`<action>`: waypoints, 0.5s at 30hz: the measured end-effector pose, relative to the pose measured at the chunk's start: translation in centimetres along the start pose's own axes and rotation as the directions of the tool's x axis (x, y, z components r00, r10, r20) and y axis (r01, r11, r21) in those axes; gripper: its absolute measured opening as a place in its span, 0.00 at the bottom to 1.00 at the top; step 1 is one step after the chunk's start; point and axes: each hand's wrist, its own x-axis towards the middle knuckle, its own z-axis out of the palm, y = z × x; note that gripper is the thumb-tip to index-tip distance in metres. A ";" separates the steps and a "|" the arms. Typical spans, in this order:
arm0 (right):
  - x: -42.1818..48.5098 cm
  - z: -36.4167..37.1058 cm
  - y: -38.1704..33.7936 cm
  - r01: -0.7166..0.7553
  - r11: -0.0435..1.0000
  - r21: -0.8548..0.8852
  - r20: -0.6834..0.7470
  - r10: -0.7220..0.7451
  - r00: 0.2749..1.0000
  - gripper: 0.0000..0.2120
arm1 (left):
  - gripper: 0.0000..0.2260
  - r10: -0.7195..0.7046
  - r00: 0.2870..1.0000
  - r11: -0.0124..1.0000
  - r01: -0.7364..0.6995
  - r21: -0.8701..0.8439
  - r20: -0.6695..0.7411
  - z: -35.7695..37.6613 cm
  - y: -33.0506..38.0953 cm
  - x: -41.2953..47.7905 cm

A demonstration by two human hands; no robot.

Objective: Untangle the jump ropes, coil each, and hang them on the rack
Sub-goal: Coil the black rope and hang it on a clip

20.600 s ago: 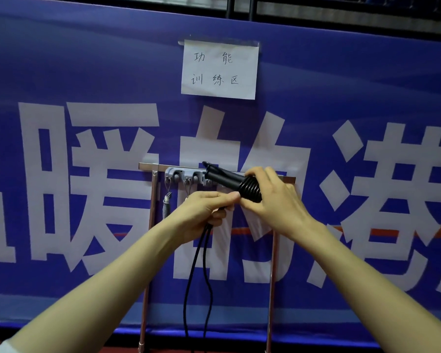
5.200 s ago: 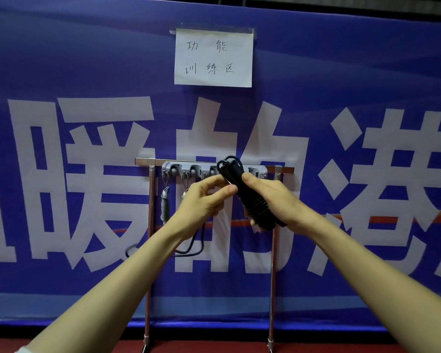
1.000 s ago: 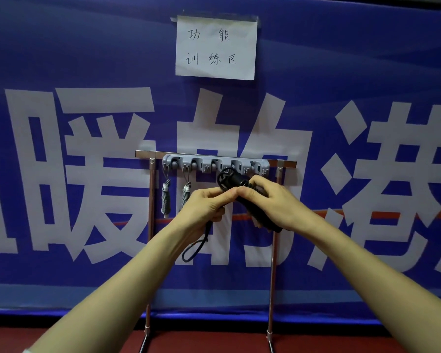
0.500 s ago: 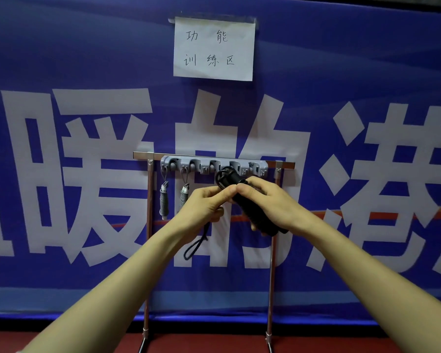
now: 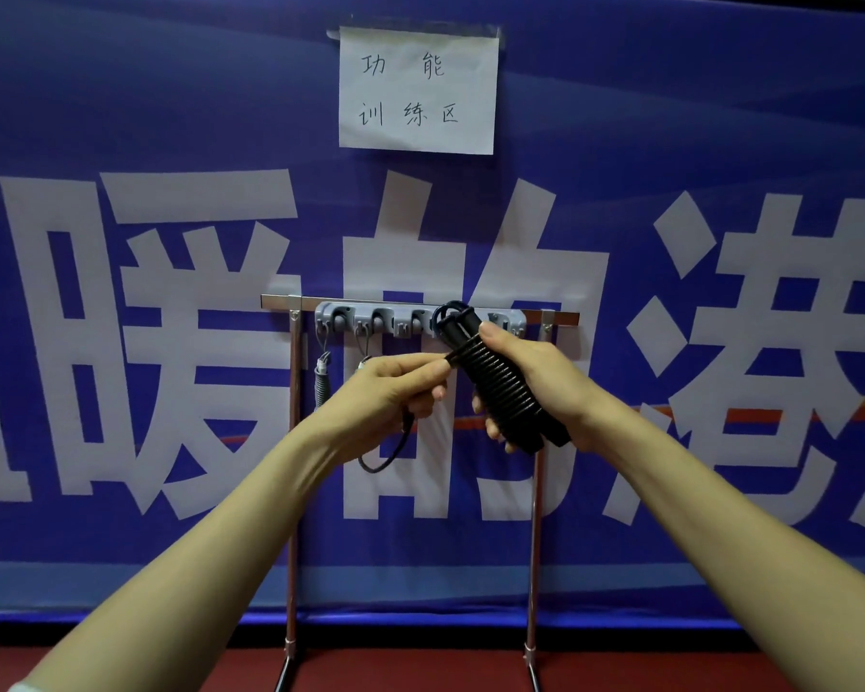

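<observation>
Directly in front of the rack [image 5: 294, 442], 1 black jump rope [image 5: 500, 382] is held as a tight bundle, its cord wound in close turns round the 2 handles. Right hand [image 5: 545, 387]: clamped round the bundle from the rack's right side, thumb laid on the top turns. Left hand [image 5: 390, 392]: thumb and forefinger pinched together on the cord where it leaves the bundle. Change noted: the long strands that hung well below the rack's top bar 20.6 s ago were reduced to a wide loop by 5.2 s ago, and only 1 short tail [image 5: 385, 457] is now left under the left hand; over the last 1 s the bundle has been lifted a little, so that its upper loop is seen across the grey hook strip [image 5: 370, 317]. Coiling is judged nearly complete; tucking of the tail and hanging are not yet done. 1 grey spring-like item [image 5: 322, 382] is hung from the strip's left end; a 2nd is largely hidden. Behind the rack a blue banner [image 5: 121, 117] with large white characters is stretched; above the rack a handwritten paper sign [image 5: 417, 89] is fixed. Below the rack's feet, red flooring [image 5: 420, 666] is recorded.
</observation>
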 end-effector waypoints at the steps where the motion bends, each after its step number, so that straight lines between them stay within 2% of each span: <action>1: 0.0 -0.1 0.1 0.010 1.000 0.002 -0.001 -0.010 1.000 0.28 | 0.16 -0.015 1.000 0.999 0.015 -0.042 -0.009 -0.2 -0.1 -0.1; 3: 0.0 -0.5 0.2 0.007 1.000 0.001 -0.005 -0.007 1.000 0.31 | 0.10 -0.023 0.999 0.995 0.019 -0.098 -0.036 -0.4 -0.2 -0.3; 6: -0.5 -0.7 0.2 -0.016 1.000 0.009 0.053 0.015 0.998 0.31 | 0.05 -0.004 1.000 0.999 0.003 -0.053 -0.026 -0.7 -0.3 -0.8; 8: -0.9 -0.5 0.1 -0.008 1.000 0.022 0.122 0.005 0.992 0.28 | 0.06 0.027 1.000 0.999 -0.026 0.040 -0.016 -0.9 -0.5 -0.9; 11: -1.2 -0.6 0.4 -0.028 0.999 0.020 0.254 0.022 0.967 0.30 | 0.05 0.130 0.991 0.968 -0.132 0.212 0.021 -1.2 -0.5 -0.7; 15: -1.5 -1.1 0.6 -0.143 0.989 -0.037 0.456 0.144 0.878 0.30 | 0.11 0.184 0.961 0.893 -0.251 0.373 0.207 -1.7 0.4 -0.3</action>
